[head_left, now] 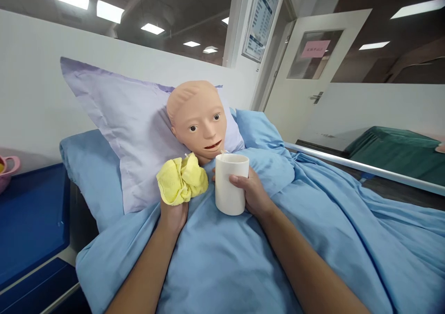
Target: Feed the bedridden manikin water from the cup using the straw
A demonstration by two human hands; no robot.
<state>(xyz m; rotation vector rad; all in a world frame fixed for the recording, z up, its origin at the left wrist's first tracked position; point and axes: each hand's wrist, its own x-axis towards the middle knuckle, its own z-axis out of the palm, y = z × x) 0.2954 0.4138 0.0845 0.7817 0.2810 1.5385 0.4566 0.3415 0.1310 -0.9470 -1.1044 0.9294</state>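
Note:
A training manikin's head lies on a lilac pillow, its body under a blue blanket. My right hand is wrapped round a white cup held just below the manikin's chin. A thin straw runs from the cup's rim to the manikin's mouth. My left hand grips a crumpled yellow cloth, held beside the manikin's neck, left of the cup.
A metal bed rail runs along the bed's right side. A dark blue bedside cabinet stands at the left, with a pink basin at the frame's edge. A second bed with a green cover and a white door are behind.

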